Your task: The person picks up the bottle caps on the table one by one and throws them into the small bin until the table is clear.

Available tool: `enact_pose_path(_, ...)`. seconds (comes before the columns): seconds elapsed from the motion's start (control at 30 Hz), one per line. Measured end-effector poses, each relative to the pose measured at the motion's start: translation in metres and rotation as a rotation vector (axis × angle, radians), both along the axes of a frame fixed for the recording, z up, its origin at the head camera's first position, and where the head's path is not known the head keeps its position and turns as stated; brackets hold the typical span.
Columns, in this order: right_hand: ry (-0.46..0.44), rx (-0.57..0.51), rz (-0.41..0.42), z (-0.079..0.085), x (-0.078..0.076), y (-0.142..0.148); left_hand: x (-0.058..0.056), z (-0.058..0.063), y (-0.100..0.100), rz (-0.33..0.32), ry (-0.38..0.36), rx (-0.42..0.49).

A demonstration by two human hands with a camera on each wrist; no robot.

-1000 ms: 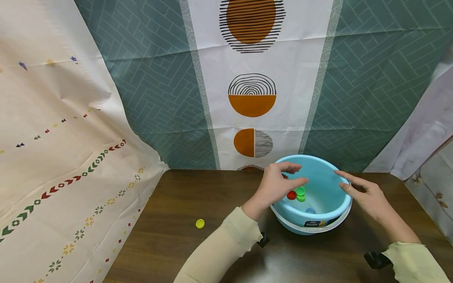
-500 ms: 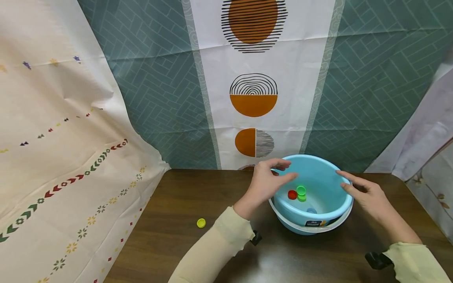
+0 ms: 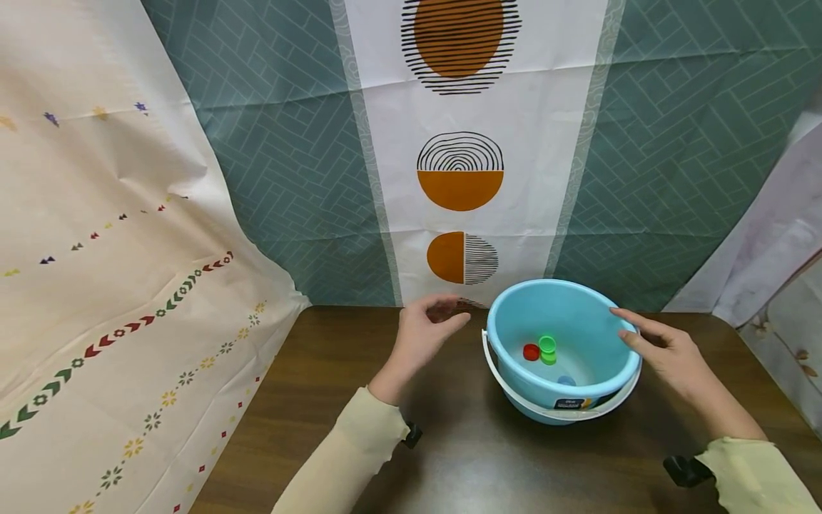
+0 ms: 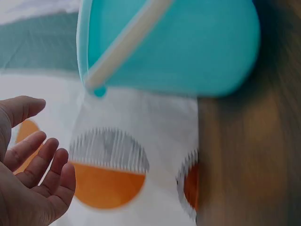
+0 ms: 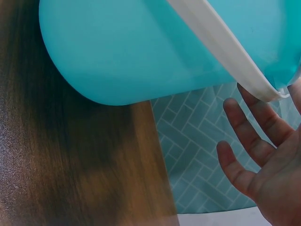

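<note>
A light blue bucket [image 3: 584,321] with a white handle [image 3: 546,412] hanging at its front stands on the wooden table. Inside lie a red bottle cap [image 3: 531,352], two green bottle caps [image 3: 547,344] and a blue cap [image 3: 566,381] on the floor of the bucket. My left hand [image 3: 420,339], fingers loosely bent and holding nothing, hovers left of the bucket. In the left wrist view the fingers [image 4: 51,162] are apart from the bucket wall. My right hand [image 3: 671,357] touches the right rim; the right wrist view has its fingers [image 5: 249,136] extended near the handle's end.
The dark wooden table [image 3: 462,457] runs back to a teal and white patterned cloth [image 3: 295,157] hanging behind it. A cream embroidered cloth [image 3: 115,300] drapes along the left, and a pale cloth [image 3: 745,250] hangs at the right.
My left hand has moved left, from over the bucket to beside it. A yellow cap on the table at the left is now out of sight at my left forearm. The right hand has stayed put.
</note>
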State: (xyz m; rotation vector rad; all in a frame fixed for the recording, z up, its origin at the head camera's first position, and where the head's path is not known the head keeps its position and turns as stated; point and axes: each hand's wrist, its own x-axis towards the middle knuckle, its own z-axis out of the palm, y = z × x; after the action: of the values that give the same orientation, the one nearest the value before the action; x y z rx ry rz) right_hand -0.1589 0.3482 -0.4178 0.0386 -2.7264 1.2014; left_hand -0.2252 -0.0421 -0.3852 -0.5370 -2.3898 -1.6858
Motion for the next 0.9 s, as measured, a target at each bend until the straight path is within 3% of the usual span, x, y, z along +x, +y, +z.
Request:
enact_pose_path(0.33, 0.003, -0.025, 0.006, 0.000, 0.001, -0.001, -0.003, -0.029, -0.078, 0.206, -0.029, -0.096)
enact_pose_path(0.47, 0.003, -0.034, 0.012, -0.001, 0.001, -0.001, -0.002, -0.043, -0.104, 0.252, -0.064, -0.128)
enact_pose_path(0.67, -0.009, -0.026, 0.006, -0.001, 0.000, -0.001, 0.005, -0.064, -0.134, 0.250, -0.203, -0.220)
enact_pose_path(0.9, -0.023, -0.010, -0.011, 0.000, 0.001, -0.001, 0.014, -0.084, -0.154, 0.165, -0.334, -0.425)
